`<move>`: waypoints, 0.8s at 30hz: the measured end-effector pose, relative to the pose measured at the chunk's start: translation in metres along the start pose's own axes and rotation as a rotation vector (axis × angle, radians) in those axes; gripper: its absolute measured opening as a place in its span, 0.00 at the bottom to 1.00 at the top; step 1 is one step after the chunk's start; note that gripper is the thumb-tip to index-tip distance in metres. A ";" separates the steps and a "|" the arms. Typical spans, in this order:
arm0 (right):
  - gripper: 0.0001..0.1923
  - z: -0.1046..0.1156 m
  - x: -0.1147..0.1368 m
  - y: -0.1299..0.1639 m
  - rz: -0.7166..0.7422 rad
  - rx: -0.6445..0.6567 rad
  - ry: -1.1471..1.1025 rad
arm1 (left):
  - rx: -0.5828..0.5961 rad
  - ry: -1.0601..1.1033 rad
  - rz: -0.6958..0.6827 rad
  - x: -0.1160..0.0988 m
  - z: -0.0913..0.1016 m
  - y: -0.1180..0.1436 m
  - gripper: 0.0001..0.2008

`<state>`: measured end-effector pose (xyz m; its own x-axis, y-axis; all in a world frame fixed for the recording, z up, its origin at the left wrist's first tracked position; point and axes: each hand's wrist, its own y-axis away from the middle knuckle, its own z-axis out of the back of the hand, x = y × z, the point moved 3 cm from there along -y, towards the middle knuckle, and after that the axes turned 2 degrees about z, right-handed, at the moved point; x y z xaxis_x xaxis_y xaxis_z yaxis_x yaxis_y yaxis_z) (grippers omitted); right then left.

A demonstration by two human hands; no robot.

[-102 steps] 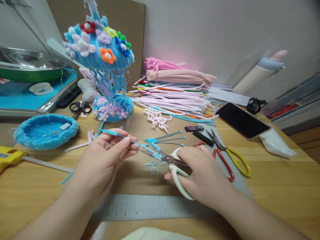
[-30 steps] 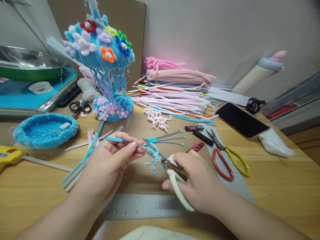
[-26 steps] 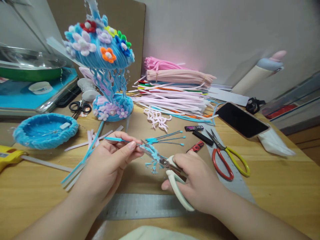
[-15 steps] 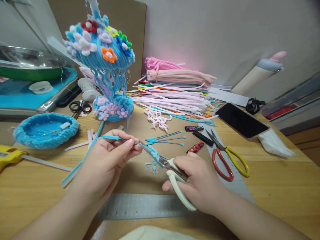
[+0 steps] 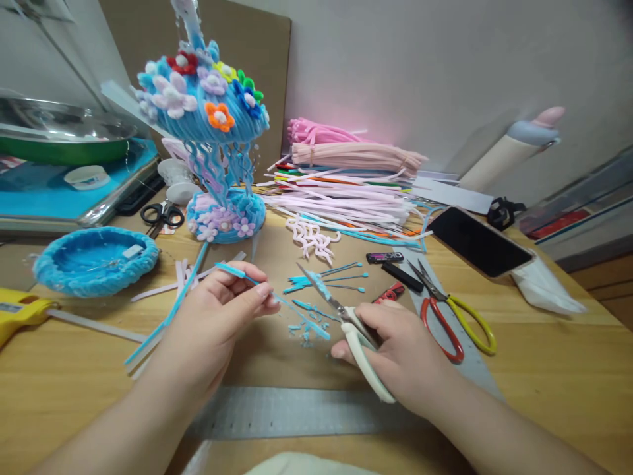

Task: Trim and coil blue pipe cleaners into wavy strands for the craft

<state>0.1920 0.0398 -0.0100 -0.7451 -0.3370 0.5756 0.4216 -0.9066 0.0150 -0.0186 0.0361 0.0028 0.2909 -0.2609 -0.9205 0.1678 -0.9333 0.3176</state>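
Observation:
Between thumb and fingers, my left hand (image 5: 227, 316) pinches a blue pipe cleaner (image 5: 315, 325). A stretch beyond my fingertips is trimmed thin, with a fuzzy tip over the brown board. My right hand (image 5: 400, 343) is closed around scissors with pale handles (image 5: 366, 361); blue fuzz clings to their blades, which sit apart from the pipe cleaner. Loose blue clippings (image 5: 305, 335) lie below it. Just behind the blades are several trimmed blue pieces (image 5: 341, 278) with bare thin stems and fuzzy ends.
A blue flowered pipe-cleaner lamp shape (image 5: 212, 105) stands back left, near a blue round bowl shape (image 5: 96, 260) and a yellow glue gun (image 5: 22, 313). Bundled pipe cleaners (image 5: 351, 178) lie at the back. Red-and-yellow-handled scissors (image 5: 448, 316) and a phone (image 5: 479, 241) lie right.
The scissors have come away from the pipe cleaner, their blades swinging upward. The trimmed stretch and its fuzzy tip now show below the blades. My left hand keeps its pinch.

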 end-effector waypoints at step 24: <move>0.16 -0.010 -0.008 -0.010 -0.334 0.098 -0.860 | 0.177 -0.418 0.042 0.001 -0.009 0.007 0.07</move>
<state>0.1883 0.0489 -0.0229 -0.2126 0.2779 0.9368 0.3249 -0.8840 0.3360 -0.0086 0.0313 0.0059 -0.1171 -0.3428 -0.9321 -0.0101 -0.9381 0.3463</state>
